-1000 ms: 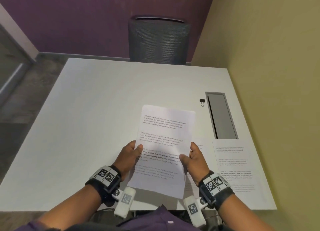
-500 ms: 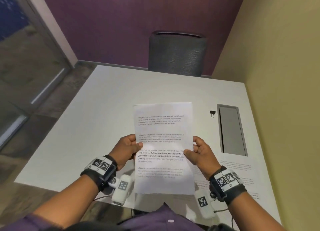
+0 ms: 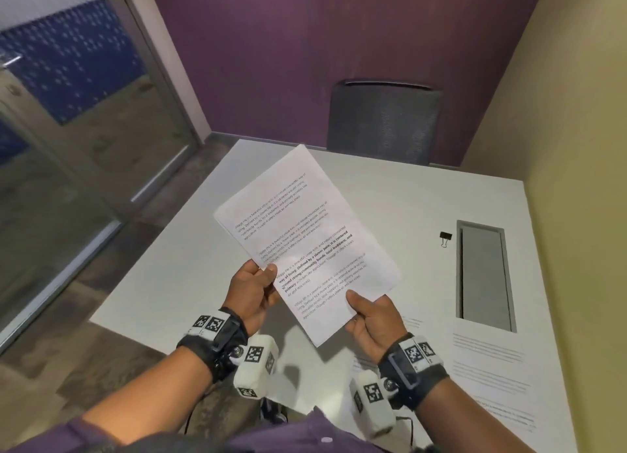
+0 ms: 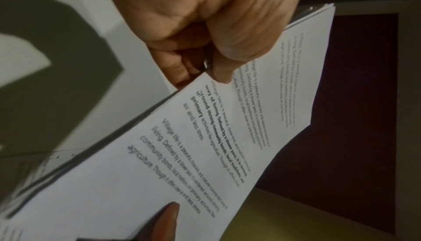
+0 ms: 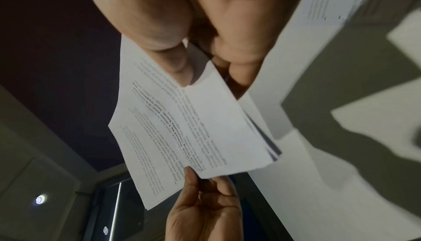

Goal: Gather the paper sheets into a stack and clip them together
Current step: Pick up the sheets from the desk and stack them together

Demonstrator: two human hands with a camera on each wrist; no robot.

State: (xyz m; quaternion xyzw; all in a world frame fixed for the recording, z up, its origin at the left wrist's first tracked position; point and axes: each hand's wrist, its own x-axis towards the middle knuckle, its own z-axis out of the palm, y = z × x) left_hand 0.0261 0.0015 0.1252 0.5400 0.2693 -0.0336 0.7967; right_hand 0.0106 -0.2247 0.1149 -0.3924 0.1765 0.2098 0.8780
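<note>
On the top printed sheet (image 4: 227, 137) of the held stack, four paragraphs of text are printed. In the left wrist view, one paragraph can be read to begin "Village life is a peaceful, close-knit, and nature-connected way of living. Defined by a slower pace, it is centered around strong community bonds, local traditions, and primary"; this passage is set partly in bold. "Agriculture. Though it offers clean air and less stress" is made out at a paragraph's end. Square black-and-white coded markers (image 3: 210, 323) are carried on the wristbands; no words are legible on them.

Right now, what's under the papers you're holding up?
Under the held stack of sheets lies the white table and part of another printed sheet. Whatever else the stack covers is hidden.
</note>
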